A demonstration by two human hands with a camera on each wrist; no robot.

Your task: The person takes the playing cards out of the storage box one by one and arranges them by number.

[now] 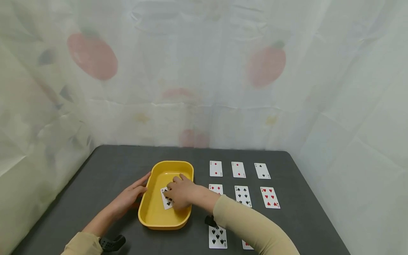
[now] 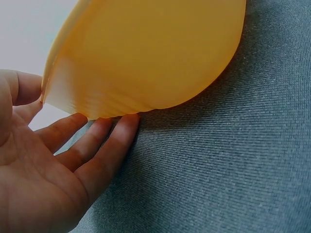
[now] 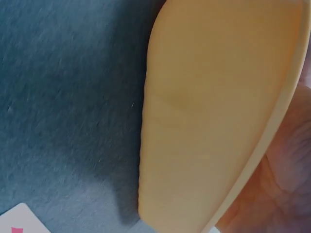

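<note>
A yellow oval tray sits on the dark grey table. My left hand lies flat beside it, straight fingers against the tray's left outer wall; the left wrist view shows that left hand with its palm open and its fingertips under the tray wall. My right hand reaches into the tray, fingers curled down onto a clubs card lying on the tray floor. The right wrist view shows the tray's outer wall and part of the right hand's palm.
To the right of the tray, face-up cards lie in rows: a far row, a middle row, and a spades card near my sleeve. A card corner shows beside the tray. White sheeting surrounds the table.
</note>
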